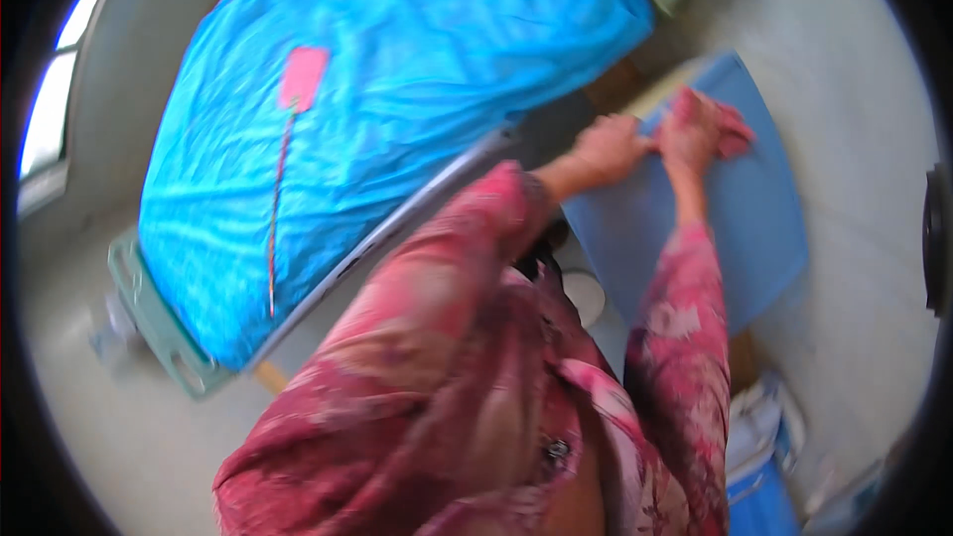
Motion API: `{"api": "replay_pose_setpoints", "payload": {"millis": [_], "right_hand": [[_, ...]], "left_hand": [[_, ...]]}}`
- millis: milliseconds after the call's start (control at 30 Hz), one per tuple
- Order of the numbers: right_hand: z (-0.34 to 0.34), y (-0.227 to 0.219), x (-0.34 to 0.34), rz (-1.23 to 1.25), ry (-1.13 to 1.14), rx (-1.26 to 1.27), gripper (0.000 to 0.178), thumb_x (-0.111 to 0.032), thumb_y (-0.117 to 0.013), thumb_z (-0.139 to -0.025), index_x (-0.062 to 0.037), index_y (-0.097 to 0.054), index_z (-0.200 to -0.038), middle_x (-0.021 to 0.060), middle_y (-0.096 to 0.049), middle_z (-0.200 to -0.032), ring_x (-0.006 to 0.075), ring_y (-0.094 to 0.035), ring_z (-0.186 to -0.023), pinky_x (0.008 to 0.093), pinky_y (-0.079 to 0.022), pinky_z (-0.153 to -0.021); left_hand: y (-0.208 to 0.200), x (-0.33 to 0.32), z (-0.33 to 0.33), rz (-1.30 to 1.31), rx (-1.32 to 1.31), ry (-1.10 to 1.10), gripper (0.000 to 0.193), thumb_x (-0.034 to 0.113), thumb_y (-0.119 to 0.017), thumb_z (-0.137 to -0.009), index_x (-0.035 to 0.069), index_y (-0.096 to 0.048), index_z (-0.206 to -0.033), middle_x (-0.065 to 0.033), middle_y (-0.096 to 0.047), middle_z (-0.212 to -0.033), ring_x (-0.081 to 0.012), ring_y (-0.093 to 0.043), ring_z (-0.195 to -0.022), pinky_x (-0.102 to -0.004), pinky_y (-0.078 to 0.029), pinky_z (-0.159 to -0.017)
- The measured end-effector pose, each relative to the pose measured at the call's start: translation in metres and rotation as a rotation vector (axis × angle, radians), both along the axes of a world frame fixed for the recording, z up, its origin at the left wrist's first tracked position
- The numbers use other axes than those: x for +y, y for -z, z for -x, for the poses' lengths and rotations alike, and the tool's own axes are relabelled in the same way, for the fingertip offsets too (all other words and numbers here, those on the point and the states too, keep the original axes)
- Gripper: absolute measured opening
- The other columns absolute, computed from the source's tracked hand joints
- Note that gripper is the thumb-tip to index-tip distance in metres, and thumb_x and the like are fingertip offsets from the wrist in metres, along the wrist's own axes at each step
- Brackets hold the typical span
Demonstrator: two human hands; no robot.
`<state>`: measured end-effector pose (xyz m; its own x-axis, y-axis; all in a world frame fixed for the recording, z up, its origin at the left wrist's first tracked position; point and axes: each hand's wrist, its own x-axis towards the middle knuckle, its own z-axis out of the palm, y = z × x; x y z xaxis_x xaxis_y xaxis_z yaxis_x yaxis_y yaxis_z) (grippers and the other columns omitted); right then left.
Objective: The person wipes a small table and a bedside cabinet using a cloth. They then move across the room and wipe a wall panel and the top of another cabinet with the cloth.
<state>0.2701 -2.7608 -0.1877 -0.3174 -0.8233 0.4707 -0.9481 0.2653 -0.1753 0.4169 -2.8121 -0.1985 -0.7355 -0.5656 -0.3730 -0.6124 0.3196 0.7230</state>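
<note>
A crumpled pink cloth [735,129] lies on a light blue tabletop [749,228] to the right of a bed. My right hand [690,134] is closed on the cloth and presses it against the surface near the far end. Just to its left, my left hand [608,151] curls at the tabletop's bed-side edge, its thumb pointing toward the right hand. Motion blur softens both hands, and the left fingertips are partly hidden. Both forearms wear pink floral sleeves.
The bed has a wrinkled bright blue sheet [417,69], a grey side rail [387,233] and a green end board [164,323]. On the sheet lies a pink flyswatter [304,77]. A white round object [584,298] sits below the tabletop. A blue bin [759,496] stands at lower right.
</note>
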Motion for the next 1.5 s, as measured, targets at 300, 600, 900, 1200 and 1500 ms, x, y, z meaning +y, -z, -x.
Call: {"api": "replay_pose_setpoints", "payload": {"millis": [300, 600, 900, 1200, 1500], "right_hand": [[-0.108, -0.016, 0.061, -0.043, 0.186, -0.375, 0.038, -0.025, -0.061, -0.083, -0.0025, -0.054, -0.113, 0.018, -0.052, -0.119, 0.0372, -0.045, -0.118, 0.0469, -0.032, -0.101], [-0.181, -0.027, 0.131, 0.013, 0.183, -0.454, 0.048, -0.024, -0.067, -0.078, -0.0005, -0.053, -0.118, 0.0171, -0.049, -0.126, 0.035, -0.044, -0.122, 0.0457, -0.033, -0.104], [-0.142, -0.028, 0.229, 0.059, 0.18, -0.424, 0.057, -0.025, -0.071, -0.068, 0.0017, -0.054, -0.115, 0.0215, -0.046, -0.129, 0.0372, -0.038, -0.127, 0.0474, -0.029, -0.107], [-0.085, -0.075, 0.356, 0.211, 0.437, -0.868, 0.035, -0.011, -0.064, -0.079, -0.0029, -0.059, -0.112, 0.0172, -0.053, -0.123, 0.0348, -0.049, -0.117, 0.0425, -0.039, -0.099], [0.024, -0.031, 0.367, 0.089, 0.685, -0.327, 0.035, -0.004, -0.056, -0.082, -0.0031, -0.054, -0.117, 0.018, -0.052, -0.121, 0.0363, -0.047, -0.114, 0.0444, -0.039, -0.096]], "left_hand": [[0.012, 0.033, -0.107, -0.167, 0.279, 0.034, 0.051, 0.038, -0.033, -0.097, 0.002, -0.046, -0.13, -0.0231, -0.05, -0.127, -0.0389, -0.044, -0.121, -0.0427, -0.034, -0.102], [-0.037, 0.042, -0.099, 0.296, 0.415, 0.225, 0.041, 0.016, -0.05, -0.09, 0.002, -0.047, -0.128, -0.0214, -0.046, -0.129, -0.0383, -0.044, -0.119, -0.045, -0.034, -0.102], [-0.053, 0.122, -0.035, 0.203, 0.489, 0.908, 0.056, 0.022, -0.06, -0.081, 0.004, -0.045, -0.132, -0.0195, -0.04, -0.137, -0.0377, -0.036, -0.129, -0.05, -0.025, -0.109], [-0.073, 0.205, 0.025, 0.249, 0.512, 1.115, 0.1, 0.027, -0.083, -0.043, 0.006, -0.043, -0.132, -0.0161, -0.039, -0.138, -0.0366, -0.037, -0.129, -0.0561, -0.028, -0.104], [-0.049, 0.229, 0.026, 0.536, 0.389, 1.328, 0.065, 0.028, -0.07, -0.072, 0.019, -0.047, -0.132, -0.0092, -0.031, -0.147, -0.0335, -0.028, -0.136, -0.0579, -0.029, -0.103]]}}
